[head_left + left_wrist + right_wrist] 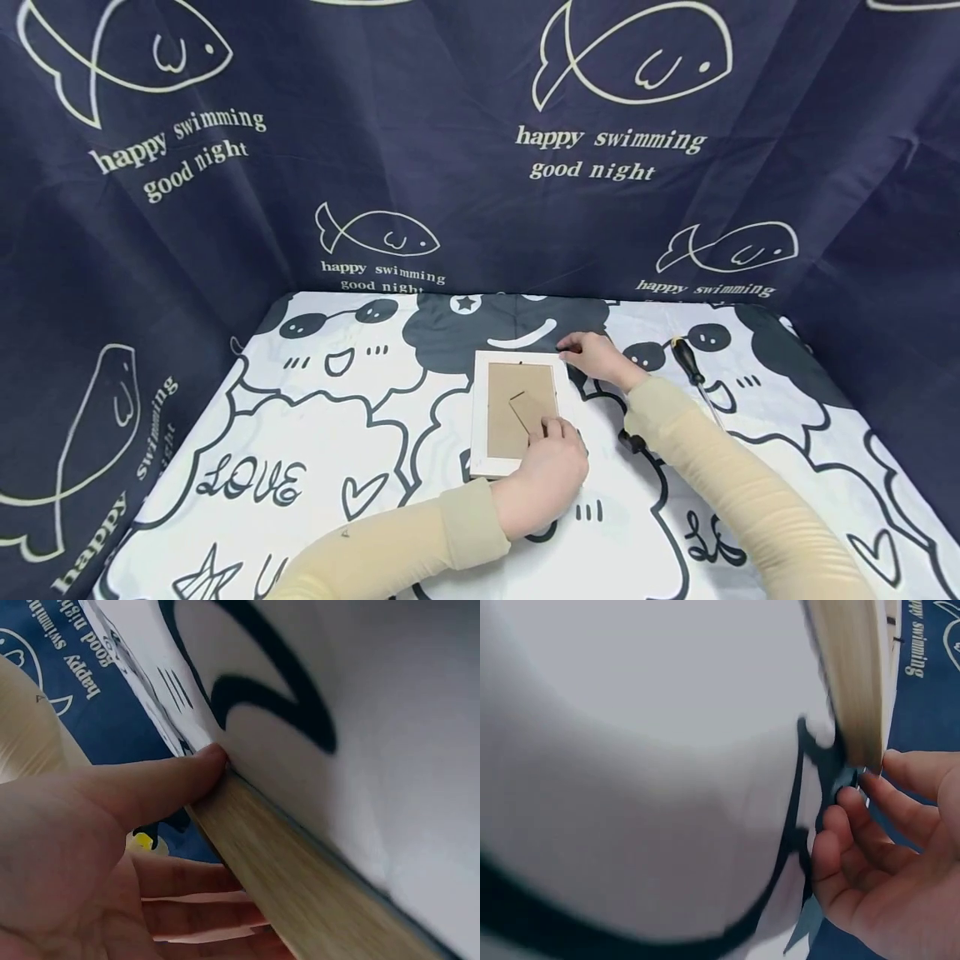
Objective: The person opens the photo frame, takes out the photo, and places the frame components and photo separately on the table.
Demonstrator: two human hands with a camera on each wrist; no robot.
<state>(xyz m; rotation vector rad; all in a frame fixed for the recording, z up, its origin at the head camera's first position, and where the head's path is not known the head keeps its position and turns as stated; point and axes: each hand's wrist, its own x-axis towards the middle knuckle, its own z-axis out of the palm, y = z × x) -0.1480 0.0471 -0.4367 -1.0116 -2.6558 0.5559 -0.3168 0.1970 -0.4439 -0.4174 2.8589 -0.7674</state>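
A picture frame (480,417) lies face down on the patterned cloth, its white border around a brown backing board (504,387). A stand flap (534,407) shows on the board. My left hand (546,479) grips the frame's near right side; in the left wrist view its thumb (176,776) presses the wooden edge (292,870) and the other fingers reach to the far side of it. At the far right corner, my right hand (597,358) holds the frame with its fingertips. Up close, its bent fingers (838,825) gather just below that wooden corner (861,742).
Right of the frame lies a screwdriver (688,362) with a black and yellow handle, its shaft running toward the right sleeve. Another black-handled item (632,442) is partly covered by that sleeve. A dark blue curtain (480,150) with fish prints rises behind and beside the table.
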